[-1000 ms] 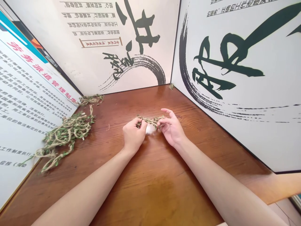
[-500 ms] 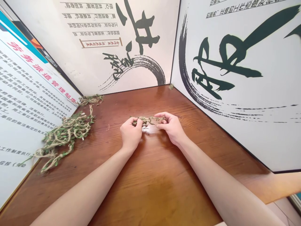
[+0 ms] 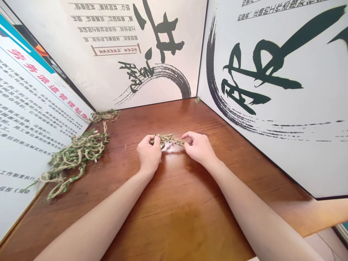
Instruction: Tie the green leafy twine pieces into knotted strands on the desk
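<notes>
Between my hands, just over the table, stretches a short bundle of leafy twine [image 3: 171, 139], tan cord with small green leaves. My left hand [image 3: 149, 152] pinches its left end between thumb and fingers. My right hand [image 3: 200, 148] has thumb and index finger closed on the right end; the exact pinch point is partly hidden. A larger tangled pile of the same leafy twine [image 3: 78, 154] lies on the left of the table, apart from both hands.
A smaller clump of twine [image 3: 104, 115] sits in the back left corner. A tiny tuft [image 3: 197, 99] rests in the far corner. Printed boards [image 3: 272, 108] enclose the brown wooden table [image 3: 174, 210] on the left, back and right.
My left hand has shifted slightly left. My right fingers have come together from a more spread pose, and the twine between the hands looks straighter.
</notes>
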The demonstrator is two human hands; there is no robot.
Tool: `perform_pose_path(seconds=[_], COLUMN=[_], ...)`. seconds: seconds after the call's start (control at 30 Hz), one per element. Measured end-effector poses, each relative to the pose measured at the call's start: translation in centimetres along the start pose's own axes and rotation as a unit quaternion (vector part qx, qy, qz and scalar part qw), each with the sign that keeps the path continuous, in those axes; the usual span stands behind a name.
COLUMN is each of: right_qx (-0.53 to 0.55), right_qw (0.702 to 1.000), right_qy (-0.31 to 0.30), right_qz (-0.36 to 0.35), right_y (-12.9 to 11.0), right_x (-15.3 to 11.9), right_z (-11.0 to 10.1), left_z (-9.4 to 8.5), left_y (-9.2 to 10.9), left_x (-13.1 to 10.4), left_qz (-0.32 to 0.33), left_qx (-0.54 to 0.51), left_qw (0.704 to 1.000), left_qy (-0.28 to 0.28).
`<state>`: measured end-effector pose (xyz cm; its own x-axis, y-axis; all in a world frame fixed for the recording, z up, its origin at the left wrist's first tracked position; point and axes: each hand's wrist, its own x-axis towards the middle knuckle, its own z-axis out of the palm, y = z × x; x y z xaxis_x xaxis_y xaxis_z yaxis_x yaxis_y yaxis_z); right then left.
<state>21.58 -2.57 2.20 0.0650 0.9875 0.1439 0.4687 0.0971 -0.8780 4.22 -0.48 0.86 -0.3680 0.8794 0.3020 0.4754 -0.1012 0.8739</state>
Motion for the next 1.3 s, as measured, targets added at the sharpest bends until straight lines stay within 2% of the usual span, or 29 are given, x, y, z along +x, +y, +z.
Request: perform_pose_path(seconds=[0.07, 0.13, 0.23, 0.3, 0.37, 0.4, 0.47, 0.53, 0.6, 0.67, 0.7, 0.8, 0.87, 0.93, 0.97, 1.0, 1.07, 1.1, 1.13, 1.17, 1.23, 1.3], right_qx=[-0.114, -0.182, -0.212, -0.132, 0.013, 0.081, 0.149, 0.146, 0.162, 0.238, 0.296, 0.486, 0.556, 0.554, 0.528, 0.483, 0.326, 0.227, 0.127, 0.046, -0.049, -0.06], right_qw=[0.993, 0.982, 0.977, 0.986, 0.986, 0.981, 0.982, 0.987, 0.986, 0.969, 0.951, 0.862, 0.813, 0.808, 0.823, 0.851, 0.933, 0.966, 0.982, 0.98, 0.948, 0.924], right_qy=[0.021, 0.027, 0.004, -0.068, -0.128, -0.126, -0.064, -0.007, -0.002, -0.043, -0.066, -0.111, -0.112, -0.12, -0.123, -0.114, -0.036, 0.034, 0.114, 0.19, 0.314, 0.37], right_qz=[0.02, 0.029, 0.035, 0.071, 0.11, 0.12, 0.101, 0.063, 0.044, 0.051, 0.059, 0.098, 0.132, 0.16, 0.17, 0.173, 0.15, 0.119, 0.081, 0.043, -0.02, -0.083], right_y=[-0.4, -0.9, -1.4, -1.5, -1.4, -1.3, -1.0, -0.7, -0.5, -0.4, -0.3, -0.5, -0.6, -0.7, -0.6, -0.5, 0.1, 0.4, 0.7, 1.0, 1.1, 0.7], right_x=[-0.3, -0.6, -0.8, -0.8, -0.7, -0.6, -0.4, -0.1, 0.0, 0.0, 0.0, 0.0, 0.0, 0.1, 0.2, 0.3, 0.6, 0.7, 0.8, 0.8, 0.7, 0.2], right_z=[0.1, 0.1, 0.1, 0.1, 0.2, 0.3, 0.6, 0.9, 1.0, 0.9, 0.8, 0.4, 0.1, -0.1, -0.1, -0.2, -0.2, -0.3, -0.3, -0.4, -0.5, -0.4], left_z=[0.0, 0.0, -0.1, -0.1, -0.2, -0.2, -0.2, -0.1, 0.1, 0.2, 0.2, 0.3, 0.3, 0.4, 0.4, 0.4, 0.5, 0.5, 0.5, 0.4, 0.3, 0.2], left_y=[0.0, 0.2, 0.4, 0.5, 0.5, 0.5, 0.4, 0.0, -0.4, -0.9, -1.1, -1.3, -1.3, -1.3, -1.4, -1.4, -1.4, -1.3, -1.2, -1.1, -0.7, -0.3], left_x=[0.0, -0.1, -0.2, -0.3, -0.4, -0.4, -0.4, -0.2, 0.2, 0.5, 0.7, 0.9, 0.9, 0.9, 0.9, 0.9, 0.9, 0.9, 0.8, 0.8, 0.6, 0.4], left_qz=[0.009, 0.014, 0.018, 0.025, 0.028, 0.028, 0.032, 0.03, 0.008, -0.018, -0.024, -0.019, -0.015, -0.016, -0.019, -0.022, -0.027, -0.026, -0.022, -0.019, -0.014, -0.008], left_qx=[-0.003, -0.005, -0.003, -0.003, -0.004, -0.005, -0.004, -0.004, -0.013, -0.021, -0.021, -0.012, -0.013, -0.015, -0.016, -0.016, -0.023, -0.029, -0.035, -0.037, -0.032, -0.025], left_qw=[1.0, 1.0, 1.0, 1.0, 1.0, 1.0, 0.999, 0.999, 1.0, 0.999, 0.999, 0.999, 0.999, 0.999, 0.998, 0.998, 0.998, 0.998, 0.998, 0.998, 0.999, 1.0], left_qy=[0.001, 0.004, 0.01, 0.011, 0.008, 0.007, 0.006, 0.008, 0.016, 0.03, 0.036, 0.044, 0.047, 0.05, 0.051, 0.052, 0.055, 0.054, 0.051, 0.045, 0.027, 0.007])
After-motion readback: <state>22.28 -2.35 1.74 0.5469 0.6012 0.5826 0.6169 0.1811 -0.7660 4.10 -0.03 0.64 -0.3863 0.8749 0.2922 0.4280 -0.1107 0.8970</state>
